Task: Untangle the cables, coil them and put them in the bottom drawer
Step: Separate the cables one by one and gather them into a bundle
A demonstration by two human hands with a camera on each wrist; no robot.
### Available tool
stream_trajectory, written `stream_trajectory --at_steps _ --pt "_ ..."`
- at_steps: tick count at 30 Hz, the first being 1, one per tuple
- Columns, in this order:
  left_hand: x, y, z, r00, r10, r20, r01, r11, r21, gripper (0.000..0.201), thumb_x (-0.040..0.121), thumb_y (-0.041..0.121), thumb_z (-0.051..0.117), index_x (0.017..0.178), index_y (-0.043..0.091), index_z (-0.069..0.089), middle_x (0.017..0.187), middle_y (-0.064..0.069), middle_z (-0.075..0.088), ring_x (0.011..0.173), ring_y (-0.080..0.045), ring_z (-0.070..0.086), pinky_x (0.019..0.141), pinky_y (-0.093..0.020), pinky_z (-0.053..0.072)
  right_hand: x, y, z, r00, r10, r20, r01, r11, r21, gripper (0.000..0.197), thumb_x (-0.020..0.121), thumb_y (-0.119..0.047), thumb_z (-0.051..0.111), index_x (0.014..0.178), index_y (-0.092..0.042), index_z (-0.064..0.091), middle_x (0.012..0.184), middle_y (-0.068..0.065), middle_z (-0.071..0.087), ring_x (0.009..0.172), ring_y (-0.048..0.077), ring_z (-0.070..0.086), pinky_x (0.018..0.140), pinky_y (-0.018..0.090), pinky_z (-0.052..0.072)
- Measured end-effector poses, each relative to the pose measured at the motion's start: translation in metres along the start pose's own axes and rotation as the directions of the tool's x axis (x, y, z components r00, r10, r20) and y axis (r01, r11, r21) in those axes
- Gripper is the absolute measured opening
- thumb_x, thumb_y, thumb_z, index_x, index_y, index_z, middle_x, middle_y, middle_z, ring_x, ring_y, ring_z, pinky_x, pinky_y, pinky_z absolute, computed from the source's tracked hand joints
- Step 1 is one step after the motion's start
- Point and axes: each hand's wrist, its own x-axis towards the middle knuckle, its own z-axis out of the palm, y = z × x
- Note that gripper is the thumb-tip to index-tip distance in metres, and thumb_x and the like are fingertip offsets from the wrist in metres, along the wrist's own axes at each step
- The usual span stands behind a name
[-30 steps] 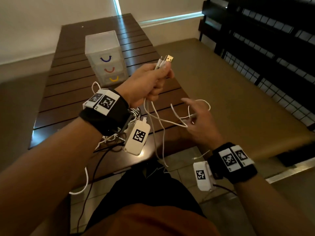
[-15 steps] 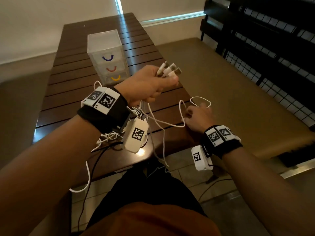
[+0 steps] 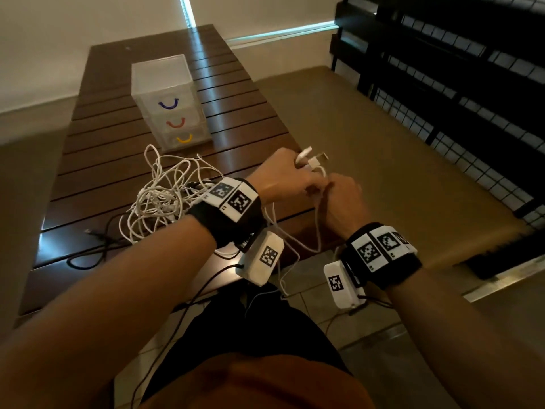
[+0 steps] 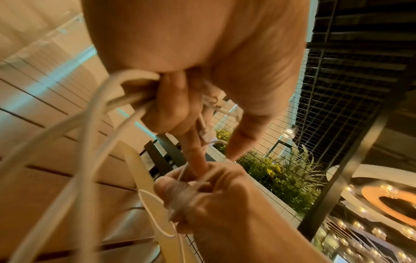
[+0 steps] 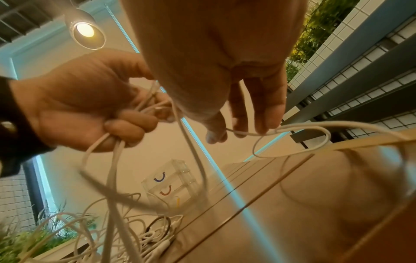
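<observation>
My left hand is raised over the table's near right corner and grips a bundle of white cables in its fist. Their plugs stick out above the fist. My right hand sits right against it and pinches one white cable between thumb and fingers. Loops hang from both hands past the table edge. A tangle of white cables lies on the table to the left of my left wrist. The clear drawer unit stands behind it, drawers closed, the yellow-handled bottom drawer lowest.
The dark slatted wooden table runs away from me. A black cable lies near its front left. A tan padded bench lies to the right, with a black grid railing beyond it. Tiled floor is below my hands.
My left hand has come down and to the right with the cable ends. My right hand has risen to meet it and now pinches a cable close to the left fist.
</observation>
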Motion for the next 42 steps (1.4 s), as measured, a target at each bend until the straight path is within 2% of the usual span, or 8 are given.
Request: stream_trajectory --at_steps 4,8,18,25,28,32,36,42 --pt "-0.004 0.009 -0.001 0.997 0.080 0.001 -0.080 0.996 0.040 0.002 0.074 0.011 0.072 0.075 0.011 0.074 0.074 -0.009 0.069 0.061 -0.009 0.057 0.058 -0.029 0.048 0.000 0.006 -0.006 0.999 0.031 -0.010 -0.031 0.999 0.040 0.014 0.091 -0.022 0.059 0.091 -0.019 0.072 0.081 -0.002 0.061 0.074 0.019 0.054 0.063 0.026 0.035" --pt "-0.015 0.027 -0.017 0.998 0.056 -0.036 -0.065 0.932 -0.358 0.027 0.085 -0.002 0.047 0.064 0.006 0.063 0.056 -0.003 0.054 0.033 -0.002 0.035 0.033 -0.015 0.023 0.006 0.035 -0.006 0.975 0.207 0.078 -0.199 0.975 -0.104 0.016 0.090 -0.031 0.061 0.089 -0.018 0.072 0.093 0.006 0.070 0.092 0.026 0.064 0.078 0.033 0.049" --pt "-0.015 0.044 -0.021 0.981 0.147 0.128 -0.110 0.960 -0.257 0.033 0.080 -0.003 0.043 0.054 0.007 0.061 0.042 0.003 0.041 0.044 -0.013 0.027 0.038 -0.019 0.019 -0.029 0.109 -0.008 0.708 0.545 0.449 -0.639 0.765 0.079 0.022 0.099 -0.023 0.050 0.104 -0.007 0.065 0.093 0.010 0.062 0.076 0.019 0.052 0.065 0.028 0.040" --pt "-0.015 0.057 -0.006 0.966 0.258 0.019 -0.253 0.956 -0.147 0.025 0.086 0.007 0.050 0.068 0.005 0.067 0.073 -0.013 0.064 0.054 -0.003 0.059 0.057 -0.014 0.050 -0.038 0.139 0.011 0.696 0.538 0.475 -0.562 0.820 -0.106 0.022 0.099 -0.025 0.050 0.104 -0.008 0.063 0.079 0.006 0.056 0.067 0.016 0.050 0.059 0.027 0.041" --pt "-0.007 0.056 0.000 0.959 0.276 -0.063 -0.276 0.961 0.021 0.023 0.076 0.027 0.054 0.061 0.023 0.071 0.078 -0.012 0.065 0.083 -0.022 0.063 0.089 -0.044 0.053 -0.043 0.144 0.019 0.694 0.516 0.502 -0.522 0.841 -0.142 0.011 0.098 -0.021 0.051 0.095 -0.015 0.060 0.095 0.008 0.062 0.079 0.018 0.057 0.069 0.029 0.048" --pt "-0.006 0.055 0.006 0.955 0.283 -0.089 -0.287 0.957 -0.036 0.026 0.083 0.022 0.051 0.060 0.021 0.063 0.059 0.011 0.051 0.061 -0.006 0.049 0.063 -0.029 0.047 -0.042 0.139 0.009 0.803 0.469 0.367 -0.513 0.858 0.026 0.050 0.090 -0.004 0.057 0.137 -0.017 0.048 0.135 0.010 0.052 0.118 0.025 0.054 0.098 0.036 0.047" --pt "-0.006 0.054 0.016 0.975 0.210 -0.068 -0.220 0.939 -0.265 0.029 0.090 0.006 0.045 0.064 0.011 0.057 0.046 0.014 0.043 0.039 -0.002 0.036 0.043 -0.017 0.029 -0.032 0.083 -0.028 0.977 0.213 -0.013 -0.168 0.807 0.565 0.048 0.090 0.004 0.052 0.134 -0.015 0.053 0.130 0.003 0.057 0.117 0.012 0.054 0.092 0.019 0.043" --pt "-0.005 0.054 0.026 0.984 0.157 -0.087 -0.179 0.853 -0.489 0.026 0.089 0.004 0.038 0.068 0.010 0.052 0.055 0.001 0.032 0.044 -0.010 0.026 0.040 -0.022 0.024 -0.030 0.005 -0.043 0.925 -0.208 0.319 -0.100 0.675 0.731 0.027 0.092 -0.028 0.060 0.118 -0.030 0.055 0.110 -0.012 0.064 0.098 -0.003 0.064 0.081 0.016 0.052"
